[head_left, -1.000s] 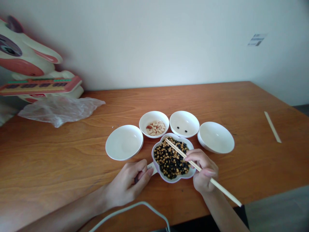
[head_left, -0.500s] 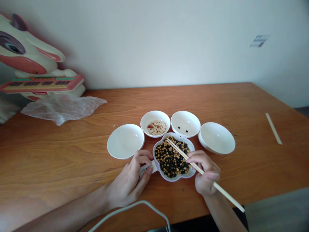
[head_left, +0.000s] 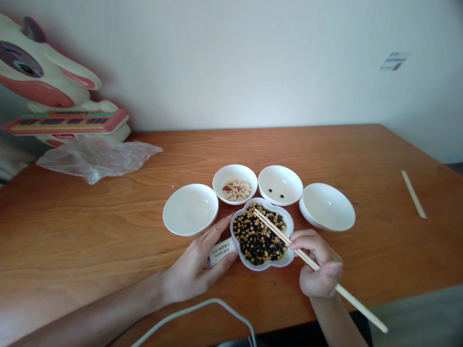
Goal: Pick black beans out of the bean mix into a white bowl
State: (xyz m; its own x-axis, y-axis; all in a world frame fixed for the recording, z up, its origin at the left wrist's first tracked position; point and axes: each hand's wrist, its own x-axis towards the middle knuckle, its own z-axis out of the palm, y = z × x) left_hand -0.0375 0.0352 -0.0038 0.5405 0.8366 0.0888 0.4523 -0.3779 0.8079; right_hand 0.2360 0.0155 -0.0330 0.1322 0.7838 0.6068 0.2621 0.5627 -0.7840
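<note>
My left hand point(head_left: 200, 262) holds the handled end of a flower-shaped bowl point(head_left: 291, 221), its thumb and fingers spread to either side of the white, printed handle point(head_left: 222, 250). Black beans and yellow split beans point(head_left: 258, 241) fill this bowl. In my right hand point(head_left: 320, 265) is a pair of wooden chopsticks point(head_left: 277, 230), slanting over the beans with the tips close together near the bowl's far side. Whether the tips pinch a bean cannot be made out. Behind stand a white bowl point(head_left: 235, 169) with pale nut pieces and another white bowl point(head_left: 280, 176) with two black beans.
A bare white bowl point(head_left: 190, 209) stands to the left, another point(head_left: 327, 207) to the right. A clear plastic bag point(head_left: 97, 159) lies before a cow-shaped toy keyboard point(head_left: 68, 120). A pale strip point(head_left: 414, 194) lies far right. A white cable point(head_left: 202, 303) crosses the near edge.
My left fingers have spread and straightened from a closer grip, exposing more of the handle's label. My right hand has shifted slightly right and turned the chopsticks a little. The view has shifted slightly.
</note>
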